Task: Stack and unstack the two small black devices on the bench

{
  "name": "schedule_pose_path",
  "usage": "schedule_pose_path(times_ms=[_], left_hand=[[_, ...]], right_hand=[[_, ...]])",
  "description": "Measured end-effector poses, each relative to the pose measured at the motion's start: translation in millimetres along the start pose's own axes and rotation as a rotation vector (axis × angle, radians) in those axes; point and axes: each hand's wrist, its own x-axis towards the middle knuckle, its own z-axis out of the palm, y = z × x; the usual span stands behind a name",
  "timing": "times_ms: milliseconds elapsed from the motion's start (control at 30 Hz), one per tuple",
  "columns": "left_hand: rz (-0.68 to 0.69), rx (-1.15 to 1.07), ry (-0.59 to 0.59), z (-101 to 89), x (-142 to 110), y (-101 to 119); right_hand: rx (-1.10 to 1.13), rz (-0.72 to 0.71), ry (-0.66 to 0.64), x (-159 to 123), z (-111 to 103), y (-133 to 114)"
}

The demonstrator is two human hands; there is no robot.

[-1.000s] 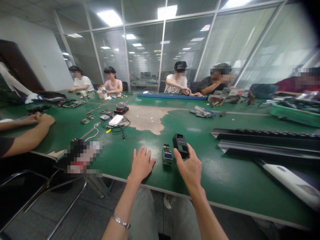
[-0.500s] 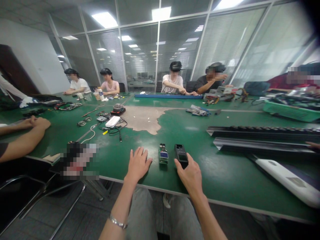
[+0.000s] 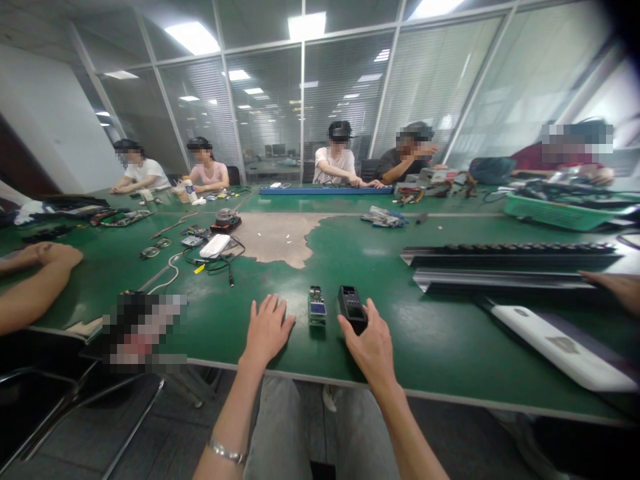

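My left hand [image 3: 269, 328] lies flat on the green table with its fingers spread, holding nothing. Just right of it is a small circuit board assembly with a blue-tinted display [image 3: 317, 308], untouched by either hand. A black plastic device casing [image 3: 349, 300] with openings in its face lies beside the board. My right hand [image 3: 371, 340] grips the casing's near end, the thumb on its left side and the fingers on its right. The palm hides part of that end.
To the right lie dark metal channels [image 3: 500, 280] and a long white device [image 3: 545, 347]. A white box with cables [image 3: 215, 246] sits left of the bare patch [image 3: 280, 237]. A green basket [image 3: 555, 217] stands far right. Co-workers sit around the table; one's arms [image 3: 45, 287] rest at left.
The view has turned slightly right, so the scene sits further left. My hands, the board and the casing keep their places relative to one another.
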Motion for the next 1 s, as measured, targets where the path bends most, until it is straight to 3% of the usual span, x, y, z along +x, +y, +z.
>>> schedule_pose_path(times_ms=[167,433,567,700,1000], left_hand=[[0.002,-0.003,0.0,-0.2,-0.1,-0.3],[0.0,-0.008,0.006,-1.6,-1.3,-1.9],[0.001,-0.015,0.016,-1.4,-2.1,-2.4],[0.003,-0.025,0.026,-1.8,-2.9,-2.7],[0.007,-0.037,0.038,-3.6,-4.3,-4.0]], right_hand=[[-0.072,-0.022,-0.058,-1.3,-2.5,-1.8],[-0.062,0.018,-0.045,-0.6,-3.7,-11.7],[0.029,0.062,-0.034,3.8,-9.6,-32.4],[0.083,0.018,-0.038,10.8,-12.5,-61.8],[-0.007,0.03,-0.148,7.9,4.8,-98.1]])
